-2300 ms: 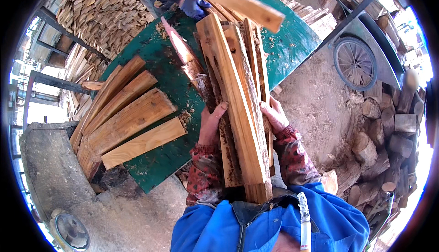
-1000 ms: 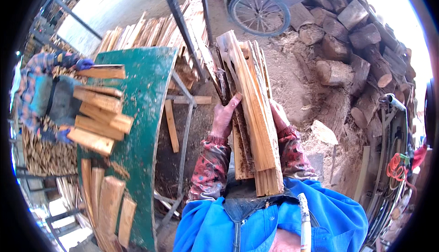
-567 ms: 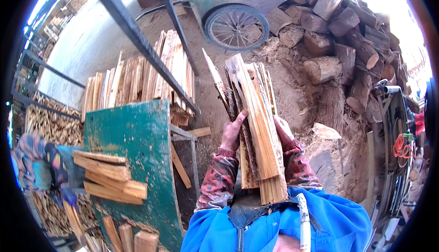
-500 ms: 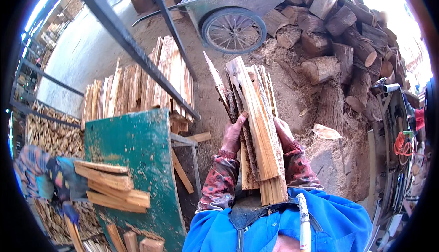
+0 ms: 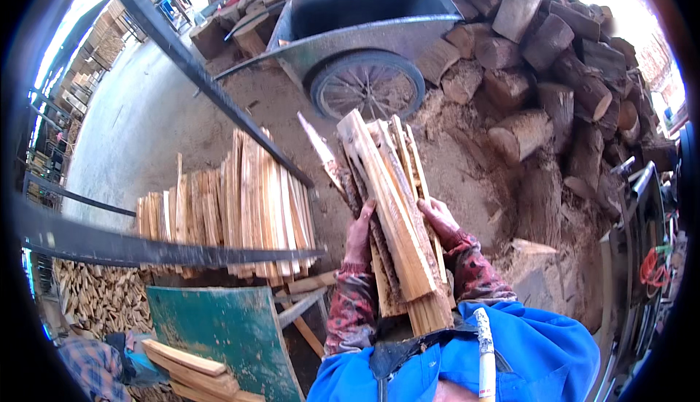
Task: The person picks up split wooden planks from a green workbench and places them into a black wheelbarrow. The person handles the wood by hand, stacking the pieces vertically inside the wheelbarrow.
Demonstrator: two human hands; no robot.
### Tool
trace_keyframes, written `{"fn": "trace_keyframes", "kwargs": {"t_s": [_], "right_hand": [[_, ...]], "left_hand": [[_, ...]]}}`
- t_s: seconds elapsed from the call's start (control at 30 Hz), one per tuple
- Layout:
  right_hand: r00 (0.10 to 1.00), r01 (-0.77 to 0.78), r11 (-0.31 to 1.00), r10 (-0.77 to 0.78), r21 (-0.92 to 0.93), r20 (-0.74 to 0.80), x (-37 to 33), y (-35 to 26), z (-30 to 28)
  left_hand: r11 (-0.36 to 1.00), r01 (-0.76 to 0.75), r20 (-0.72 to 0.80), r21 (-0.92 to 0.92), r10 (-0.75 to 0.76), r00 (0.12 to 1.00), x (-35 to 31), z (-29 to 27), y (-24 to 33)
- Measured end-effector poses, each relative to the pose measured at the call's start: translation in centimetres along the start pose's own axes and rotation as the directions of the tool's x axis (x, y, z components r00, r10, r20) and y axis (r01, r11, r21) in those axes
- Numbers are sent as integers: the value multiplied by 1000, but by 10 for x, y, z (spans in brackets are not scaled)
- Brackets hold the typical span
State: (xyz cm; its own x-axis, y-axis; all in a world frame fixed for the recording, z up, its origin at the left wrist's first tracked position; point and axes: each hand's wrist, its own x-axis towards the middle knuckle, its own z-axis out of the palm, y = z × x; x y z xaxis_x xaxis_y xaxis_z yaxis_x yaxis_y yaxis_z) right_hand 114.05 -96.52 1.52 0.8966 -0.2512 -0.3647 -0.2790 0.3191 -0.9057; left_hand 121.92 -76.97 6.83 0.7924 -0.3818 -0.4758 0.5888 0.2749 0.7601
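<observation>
A bundle of split firewood [image 5: 397, 216] stands tilted against my chest, with bark-covered pieces along its left side and pale split faces on the right. My left hand [image 5: 359, 236] presses on the bundle's left side, thumb uppermost. On the opposite side my right hand [image 5: 440, 221] clamps it, thumb along the outer sticks. Both hands are closed on the wood; the fingers underneath are hidden. A thin pointed splinter [image 5: 318, 144] juts out at the top left of the bundle.
Left of me are a green board table [image 5: 219, 329], a row of stacked split wood [image 5: 240, 205] and dark metal bars [image 5: 175, 44]. Ahead stands a metal cart [image 5: 364, 37] with a spoked wheel. Round logs [image 5: 521, 136] pile up at right. A co-worker's plaid sleeve [image 5: 95, 365] shows by loose sticks [image 5: 193, 369].
My view has swung, so the table and co-worker sit lower and the cart's inside shows more. The firewood bundle stays between my hands, shifted slightly left and down in the picture.
</observation>
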Motion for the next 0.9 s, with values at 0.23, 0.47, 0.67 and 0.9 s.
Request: {"fn": "trace_keyframes", "kwargs": {"t_s": [0.23,0.47,0.67,0.9], "right_hand": [[993,-42,998,36,54,114,144,-88,3],[985,55,998,-55,3,163,297,-169,25],[986,140,990,-140,0,87,451,-212,48],[989,149,989,-149,16,-11,574,-268,49]], "left_hand": [[987,-110,-98,-117,99,990,122,34,68],[984,-133,-56,-117,127,990,268,39,147],[997,-74,-21,-36,73,997,406,59,259],[995,-76,62,-70,80,995,549,76,322]]}}
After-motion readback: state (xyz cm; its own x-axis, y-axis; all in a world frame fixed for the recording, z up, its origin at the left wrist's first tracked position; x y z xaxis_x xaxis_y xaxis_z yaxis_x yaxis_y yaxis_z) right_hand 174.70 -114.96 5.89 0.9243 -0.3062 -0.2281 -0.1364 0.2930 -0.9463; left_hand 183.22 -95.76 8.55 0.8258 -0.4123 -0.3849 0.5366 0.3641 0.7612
